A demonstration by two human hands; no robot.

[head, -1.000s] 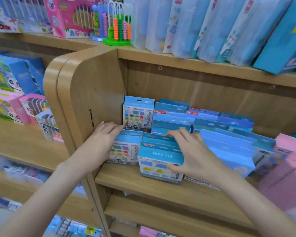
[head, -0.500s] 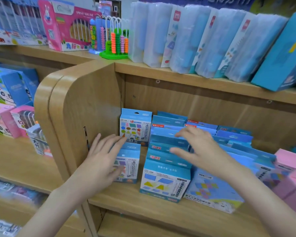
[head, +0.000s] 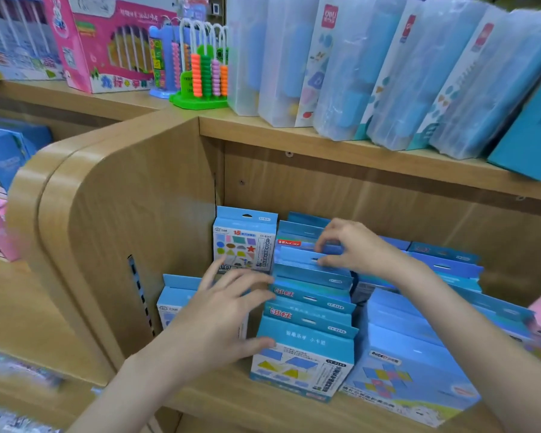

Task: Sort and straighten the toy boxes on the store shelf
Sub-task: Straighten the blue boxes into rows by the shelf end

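From the head camera we look down at a wooden store shelf (head: 219,401) packed with blue toy boxes (head: 310,295) standing in rows front to back. Our left hand (head: 219,317), at about 8 o'clock from the middle, has its fingers spread and straight, a wide grip pressing the left side of the middle row; its thumb touches the front box (head: 303,357). Our right hand (head: 353,245), near the centre, has a narrow grip, fingertips pinching the top flap of a box deep in that same row.

At 9 o'clock a rounded wooden side panel (head: 122,220) closes the bay, and a shorter row of boxes (head: 175,295) stands just beside it. A box printed with coloured shapes (head: 244,242) stands upright at the back left. The upper shelf board (head: 356,151) hangs close above the rows, leaving open room between the box tops and it. At 4 o'clock a wider blue box (head: 413,379) sits at the shelf's front edge. At 12 o'clock the upper shelf holds clear plastic cases (head: 341,64) leaning left and a bead abacus (head: 205,73).
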